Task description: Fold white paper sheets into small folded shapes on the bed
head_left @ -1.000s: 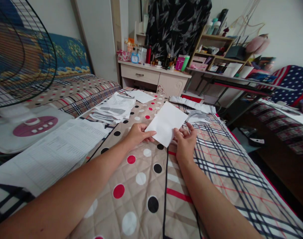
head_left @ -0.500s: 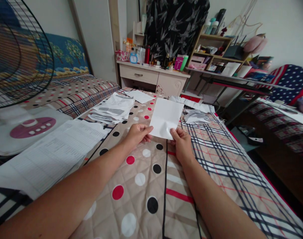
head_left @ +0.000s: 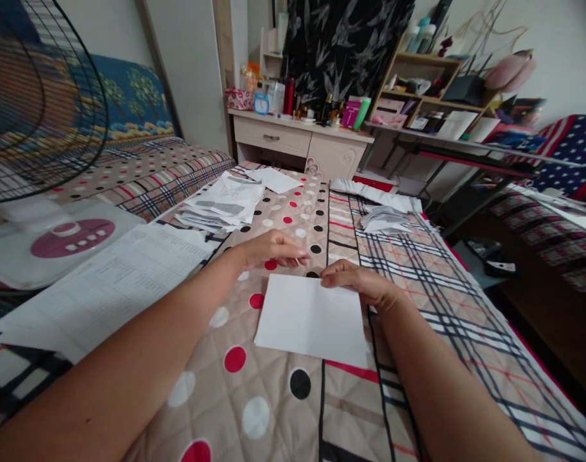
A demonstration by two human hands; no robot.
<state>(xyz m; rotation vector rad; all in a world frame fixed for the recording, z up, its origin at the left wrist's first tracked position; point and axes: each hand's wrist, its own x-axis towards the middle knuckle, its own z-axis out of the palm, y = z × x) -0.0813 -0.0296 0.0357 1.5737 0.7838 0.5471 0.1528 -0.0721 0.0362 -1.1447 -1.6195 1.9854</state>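
A blank white sheet of paper [head_left: 312, 319] lies flat on the dotted and plaid quilt [head_left: 273, 398] in front of me. My right hand [head_left: 357, 284] rests at the sheet's far right corner, fingers curled and pinching its edge. My left hand [head_left: 273, 247] hovers just beyond the sheet's far edge, a little apart from it, with the fingers stretched loosely to the right and nothing in them.
A heap of printed papers [head_left: 223, 208] lies further up the bed, with more folded sheets [head_left: 384, 219] at the right. A large printed form [head_left: 104, 282] and a fan [head_left: 37, 115] are on my left. A cluttered dresser [head_left: 297, 138] and shelves [head_left: 432, 96] stand behind.
The sheet was held up by both hands; it has come down towards me and now lies flat on the quilt. My left hand has let go of it.
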